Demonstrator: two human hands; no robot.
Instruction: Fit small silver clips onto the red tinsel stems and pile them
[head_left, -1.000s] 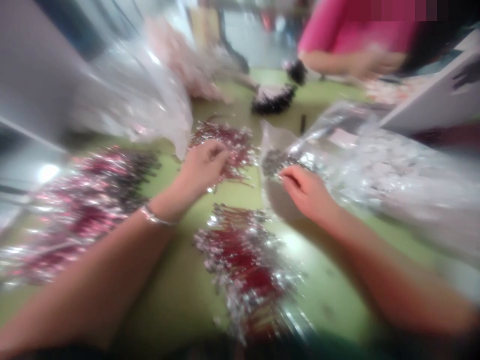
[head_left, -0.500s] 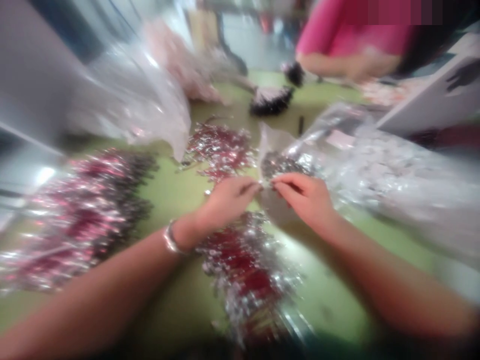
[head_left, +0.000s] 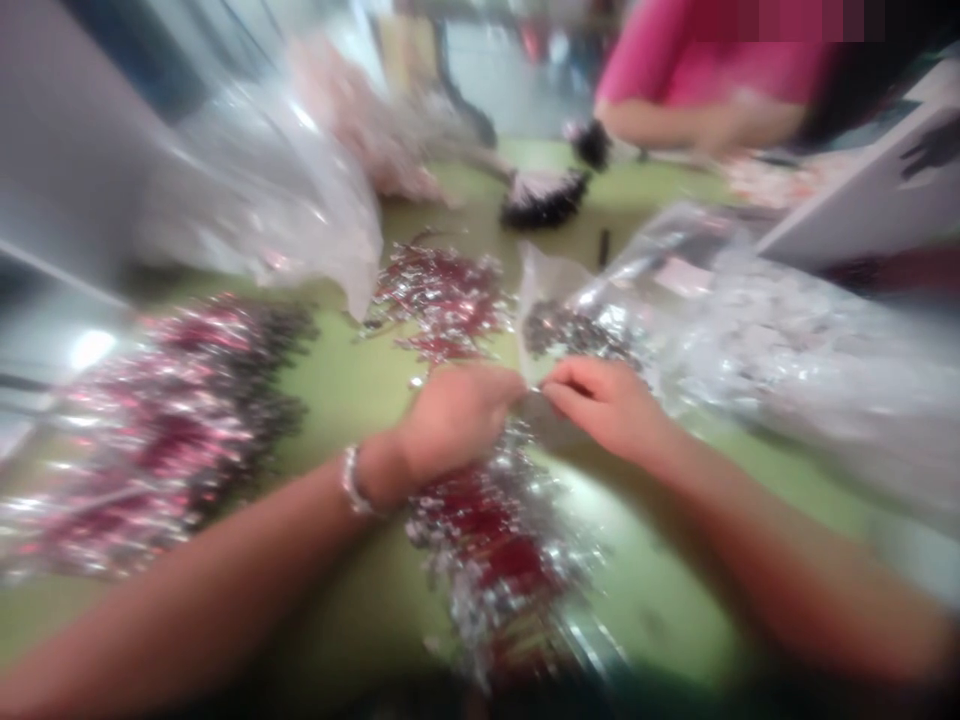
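My left hand (head_left: 469, 412), with a bracelet (head_left: 354, 482) at its wrist, is closed in a pinch. My right hand (head_left: 600, 402) pinches too, its fingertips almost meeting those of the left. A tiny shiny bit shows between the fingertips, too small and blurred to name. Below the left hand lies a pile of red and silver shiny pieces (head_left: 499, 540). Just beyond it is a looser heap of red, thin-stemmed pieces with silvery ends (head_left: 450, 295). Small dark silvery parts (head_left: 577, 330) sit on a pale sheet (head_left: 536, 270) behind the right hand.
Pink and silver wrapped bundles (head_left: 172, 430) lie at the left, under a clear plastic bag (head_left: 300, 200). Another bag with white pieces (head_left: 795, 340) takes up the right side. A dark-fringed bunch (head_left: 546, 200) is farther back. Across the green table (head_left: 337, 370), a person in pink (head_left: 720, 80) works.
My left hand has come from the red heap toward me and to the right, meeting the right hand. My right hand has dropped slightly nearer and stays pinched.
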